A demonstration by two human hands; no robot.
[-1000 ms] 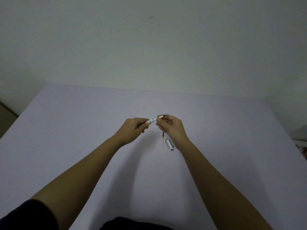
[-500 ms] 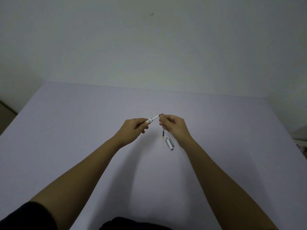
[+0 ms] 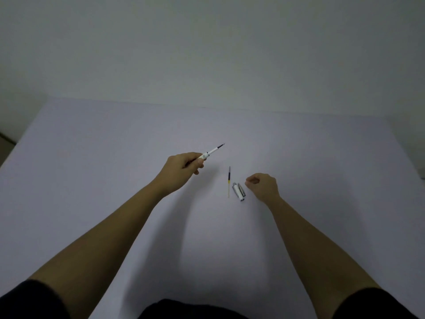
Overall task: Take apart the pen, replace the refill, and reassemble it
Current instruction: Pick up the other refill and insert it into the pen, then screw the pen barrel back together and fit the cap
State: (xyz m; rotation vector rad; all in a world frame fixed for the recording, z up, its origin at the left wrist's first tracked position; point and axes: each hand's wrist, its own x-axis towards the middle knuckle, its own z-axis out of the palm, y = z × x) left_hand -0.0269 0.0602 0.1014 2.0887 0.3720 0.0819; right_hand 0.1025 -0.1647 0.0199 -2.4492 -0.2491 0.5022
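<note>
The left hand [image 3: 184,165] grips the white pen body [image 3: 212,153], lifted above the surface [image 3: 92,157] with its dark tip pointing up and away from the pen cap [image 3: 238,191]. The cap lies on the surface with the loose refill [image 3: 229,180] just beside it on the side toward the left hand. The right hand [image 3: 262,186] rests just on the cap's other side, fingers curled loosely; whether it holds anything I cannot tell.

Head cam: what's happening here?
A person is partway through a pen refill swap. The left hand holds the pen body in the air, tip pointing up and away. The right hand, loosely curled and empty, is beside the cap and a loose refill lying on the table.
</note>
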